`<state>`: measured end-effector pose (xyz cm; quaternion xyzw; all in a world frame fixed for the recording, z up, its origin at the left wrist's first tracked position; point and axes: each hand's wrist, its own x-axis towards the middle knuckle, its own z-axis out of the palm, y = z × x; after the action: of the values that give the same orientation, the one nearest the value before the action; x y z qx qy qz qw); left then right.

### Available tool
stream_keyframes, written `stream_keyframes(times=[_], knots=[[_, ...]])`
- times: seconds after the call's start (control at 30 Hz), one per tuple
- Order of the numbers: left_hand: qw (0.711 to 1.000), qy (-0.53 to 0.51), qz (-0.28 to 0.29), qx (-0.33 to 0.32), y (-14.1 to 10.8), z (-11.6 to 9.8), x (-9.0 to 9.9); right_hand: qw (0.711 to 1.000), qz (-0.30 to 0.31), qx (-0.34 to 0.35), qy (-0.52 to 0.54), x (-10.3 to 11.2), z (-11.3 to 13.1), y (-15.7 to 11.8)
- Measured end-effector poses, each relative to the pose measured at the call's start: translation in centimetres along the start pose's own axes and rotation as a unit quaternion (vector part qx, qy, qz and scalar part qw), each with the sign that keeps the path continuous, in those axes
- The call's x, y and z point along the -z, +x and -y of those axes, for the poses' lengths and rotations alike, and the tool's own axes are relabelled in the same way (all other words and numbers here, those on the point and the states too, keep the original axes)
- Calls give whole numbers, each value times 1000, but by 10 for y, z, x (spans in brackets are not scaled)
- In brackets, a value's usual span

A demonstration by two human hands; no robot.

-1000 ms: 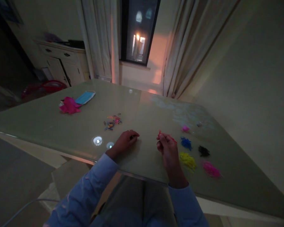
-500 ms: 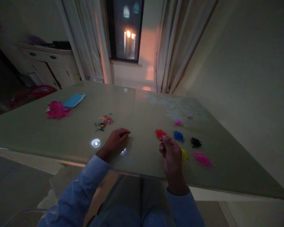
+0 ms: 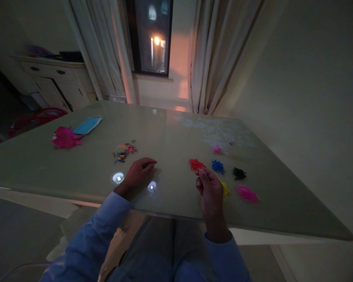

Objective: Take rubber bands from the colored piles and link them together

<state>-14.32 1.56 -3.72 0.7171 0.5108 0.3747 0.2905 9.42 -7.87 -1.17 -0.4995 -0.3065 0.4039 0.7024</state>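
Note:
My left hand [image 3: 140, 171] rests on the table with its fingers curled together, and nothing shows at its fingertips. Just beyond it lies a mixed heap of small coloured rubber bands [image 3: 124, 152]. Thumb and forefinger of my right hand [image 3: 208, 185] are pinched at the near edge of a red rubber band pile [image 3: 195, 164]; whatever they hold is too small to make out. To its right are a blue pile [image 3: 218, 167], a black pile [image 3: 239, 173] and a pink pile [image 3: 247, 194]. A yellow pile [image 3: 225, 189] is partly hidden behind that hand.
A blue face mask [image 3: 87, 125] and a crumpled pink cloth-like piece [image 3: 66, 138] lie at the left of the glossy table [image 3: 170, 196]. A small pink item [image 3: 217, 149] and a clear scrap [image 3: 231, 141] lie beyond the piles. A wall borders the right side.
The whole view has shifted slightly, moving everything a little left. My right hand stays pinched by the red pile, and my left hand rests as before.

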Motion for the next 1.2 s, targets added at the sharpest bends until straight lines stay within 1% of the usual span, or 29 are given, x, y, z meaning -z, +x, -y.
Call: stream_keyframes(times=[0.17, 0.4, 0.6, 0.7, 0.8, 0.87, 0.97, 1.03, 1.07, 1.2], knots=[[1000, -3, -2, 7, 0, -1, 0, 1000, 6, -4, -15, 3, -3, 0], [1000, -5, 2, 21, 0, 2, 1, 1000, 11, -16, -7, 7, -4, -1], [1000, -10, -3, 27, 0, 3, 0, 1000, 1, -17, -17, 11, -5, -1], [1000, -11, -7, 19, 0, 2, 0, 1000, -3, -18, -17, 13, -5, -1], [1000, -8, -11, 14, 0, 1, 1, 1000, -8, -19, -15, 17, -3, 6], [1000, -9, -10, 18, 0, 2, 0, 1000, -11, -14, -23, 21, 0, 15], [1000, -12, -15, 21, 1, 4, -1, 996, -12, 18, -91, 28, 4, 33], [999, -13, -19, 23, 1, 5, -1, 983, -8, 53, -177, 31, 7, 45], [999, -12, -18, 24, 1, 5, -1, 972, -7, 74, -224, 32, 8, 50], [1000, -3, -7, 20, 1, 5, 0, 908, -21, 168, -384, 31, 10, 63]])
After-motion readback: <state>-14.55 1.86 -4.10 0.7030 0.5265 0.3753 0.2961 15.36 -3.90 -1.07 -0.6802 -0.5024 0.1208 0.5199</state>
